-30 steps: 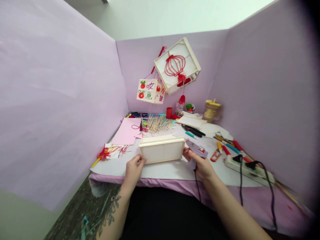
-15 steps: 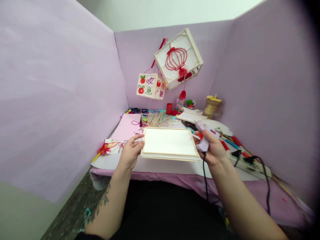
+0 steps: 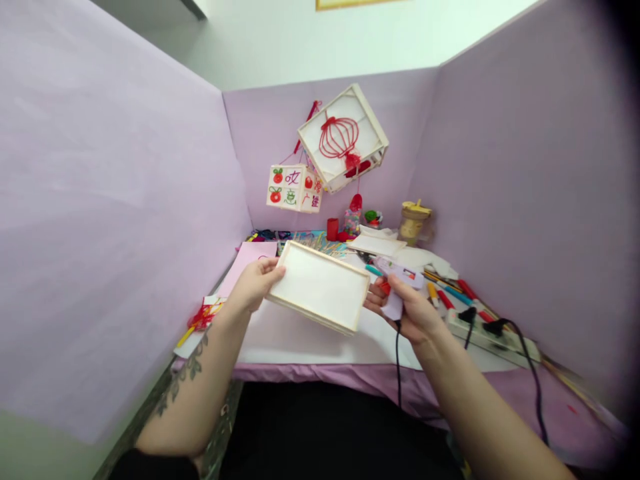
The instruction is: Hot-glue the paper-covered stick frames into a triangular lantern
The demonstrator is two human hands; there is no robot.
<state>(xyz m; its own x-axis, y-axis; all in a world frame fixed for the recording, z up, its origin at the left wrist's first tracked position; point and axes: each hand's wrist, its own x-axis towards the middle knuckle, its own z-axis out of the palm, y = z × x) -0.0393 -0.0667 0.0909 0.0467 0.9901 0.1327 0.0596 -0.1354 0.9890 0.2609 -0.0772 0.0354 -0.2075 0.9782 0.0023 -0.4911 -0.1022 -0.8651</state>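
Observation:
My left hand (image 3: 256, 283) pinches the left end of a white panel framed with thin wooden sticks (image 3: 323, 285). The panel is held above the table, its right end tilted down. In my right hand (image 3: 407, 310) is a pale purple hot glue gun (image 3: 397, 270) with a red trigger, and a black cord drops from its handle. Fingers of that hand are close to the panel's right edge; whether they touch it I cannot tell. Behind, a stick-framed box lantern (image 3: 345, 137) with a red lantern outline hangs beside a smaller painted box lantern (image 3: 294, 188).
Red threads (image 3: 203, 317) and a pink sheet (image 3: 250, 260) lie at left. A power strip (image 3: 493, 340) with black plugs and several markers (image 3: 445, 299) sit at right. A yellow-lidded cup (image 3: 415, 223) stands at the back. Lilac boards wall three sides.
The panel has tilted, its right end dropping and its left end rising. My right hand has moved slightly left with the glue gun. The view has tipped upward.

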